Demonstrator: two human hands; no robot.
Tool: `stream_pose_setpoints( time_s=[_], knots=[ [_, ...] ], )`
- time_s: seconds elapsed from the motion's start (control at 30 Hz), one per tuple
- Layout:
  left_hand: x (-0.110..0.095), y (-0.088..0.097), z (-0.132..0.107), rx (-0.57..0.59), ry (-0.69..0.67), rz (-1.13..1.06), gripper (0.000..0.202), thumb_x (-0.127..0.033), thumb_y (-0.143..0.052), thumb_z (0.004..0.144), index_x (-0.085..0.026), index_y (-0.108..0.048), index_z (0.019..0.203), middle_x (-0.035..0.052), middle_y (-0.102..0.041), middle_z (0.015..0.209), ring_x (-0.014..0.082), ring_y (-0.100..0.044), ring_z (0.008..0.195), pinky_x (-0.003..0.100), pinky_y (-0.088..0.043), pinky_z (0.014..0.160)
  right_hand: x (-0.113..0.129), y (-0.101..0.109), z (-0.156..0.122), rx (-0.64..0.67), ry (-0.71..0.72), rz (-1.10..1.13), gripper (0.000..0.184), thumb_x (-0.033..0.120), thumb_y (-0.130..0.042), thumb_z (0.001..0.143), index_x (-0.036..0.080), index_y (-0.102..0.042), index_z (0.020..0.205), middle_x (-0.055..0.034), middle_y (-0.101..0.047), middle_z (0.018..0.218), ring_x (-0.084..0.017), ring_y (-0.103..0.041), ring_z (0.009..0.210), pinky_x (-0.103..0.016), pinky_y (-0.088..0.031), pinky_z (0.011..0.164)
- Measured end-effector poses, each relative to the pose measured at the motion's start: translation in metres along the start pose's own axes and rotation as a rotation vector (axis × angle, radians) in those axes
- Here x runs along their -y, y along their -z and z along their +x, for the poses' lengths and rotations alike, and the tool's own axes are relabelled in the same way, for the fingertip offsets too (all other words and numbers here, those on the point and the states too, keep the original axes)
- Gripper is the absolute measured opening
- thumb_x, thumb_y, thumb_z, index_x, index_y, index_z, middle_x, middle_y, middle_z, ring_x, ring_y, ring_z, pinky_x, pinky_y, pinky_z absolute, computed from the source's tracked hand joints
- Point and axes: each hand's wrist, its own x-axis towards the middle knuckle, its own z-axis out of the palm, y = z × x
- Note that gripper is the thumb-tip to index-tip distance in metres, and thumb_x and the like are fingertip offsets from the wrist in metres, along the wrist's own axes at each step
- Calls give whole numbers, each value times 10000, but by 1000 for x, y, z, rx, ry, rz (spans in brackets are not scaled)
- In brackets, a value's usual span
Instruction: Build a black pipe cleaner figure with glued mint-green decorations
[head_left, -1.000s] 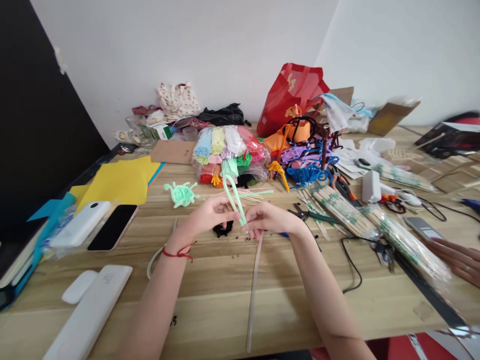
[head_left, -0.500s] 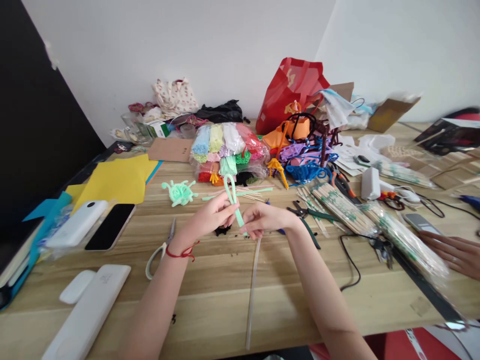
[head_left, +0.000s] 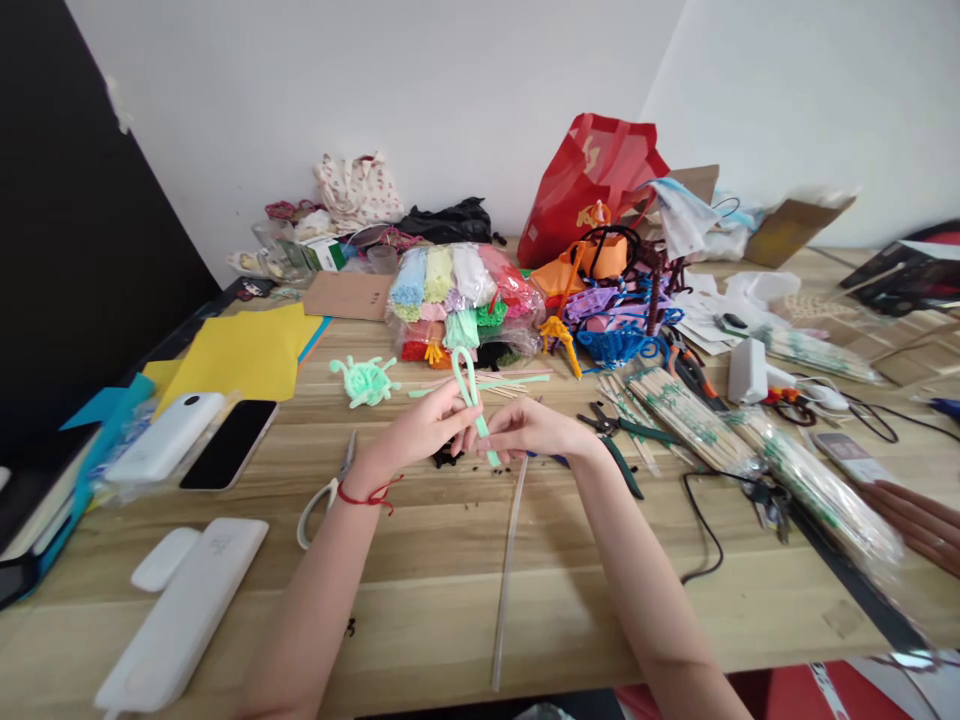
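A mint-green pipe cleaner [head_left: 464,366], bent into a narrow upright loop, is held over the middle of the table. My left hand [head_left: 431,425] pinches it midway, below the loop. Close to its lower ends, the fingers of my right hand [head_left: 529,430] are closed on the same pipe cleaner. Beyond my left hand lies a coiled mint-green pipe-cleaner shape [head_left: 365,381] with short stubs sticking out. A clear thin stick [head_left: 508,580] rests on the table below my right hand. White-handled scissors [head_left: 324,505] lie partly behind my left forearm.
Bagged coloured pipe cleaners [head_left: 457,290] stand at the back centre. Green-handled pliers [head_left: 619,450] and packs of wooden sticks [head_left: 814,480] lie to the right. At left are a phone [head_left: 229,445] and a white power strip [head_left: 184,610]. Another person's hand [head_left: 919,515] rests at the right edge.
My right hand has shifted slightly up the pipe cleaner, closer to my left hand, and its lower end now shows. The view has shifted slightly; the other person's hand has moved right.
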Motion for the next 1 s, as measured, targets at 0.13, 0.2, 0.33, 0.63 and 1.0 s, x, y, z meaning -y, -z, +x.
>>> stream_pose_setpoints(
  time_s=[0.13, 0.2, 0.33, 0.63, 1.0],
  knots=[
    [-3, 5, -1, -72, 4, -37, 240, -419, -471, 917, -189, -403, 924, -42, -588, 612, 82, -538, 471, 200, -421, 474, 3, -1, -5, 4, -52, -119, 363, 451, -620, 814, 108, -687, 719, 9, -588, 535, -63, -458, 436, -187, -350, 431],
    [-6, 10, -3, -114, -5, -48, 234, -403, -487, 913, -193, -385, 899, -40, -599, 622, 89, -556, 491, 205, -434, 490, 4, -2, -7, 11, -77, -168, 347, 430, -614, 820, 106, -688, 723, 9, -578, 533, -65, -455, 438, -186, -348, 427],
    [-7, 20, -5, -206, -76, -89, 192, -351, -497, 913, -192, -391, 918, -45, -605, 606, 99, -575, 503, 215, -458, 514, 8, -5, -9, 32, -113, -241, 331, 397, -611, 819, 103, -683, 684, 10, -561, 510, -70, -453, 438, -189, -336, 428],
    [-4, 22, -4, 14, -151, -275, 374, -380, -622, 843, -130, -544, 1109, 40, -663, 757, 97, -578, 558, 233, -460, 559, 6, 7, -13, 111, 11, 12, 339, 432, -650, 807, 101, -724, 821, 0, -619, 573, -51, -469, 427, -169, -357, 414],
    [-2, 7, 1, 304, -52, -321, 333, -450, -671, 784, -125, -610, 822, -10, -586, 582, 86, -528, 498, 200, -400, 487, -11, -1, 3, 354, 24, 227, 331, 402, -718, 767, 82, -730, 850, -4, -633, 565, -42, -495, 406, -143, -385, 373]
  ],
)
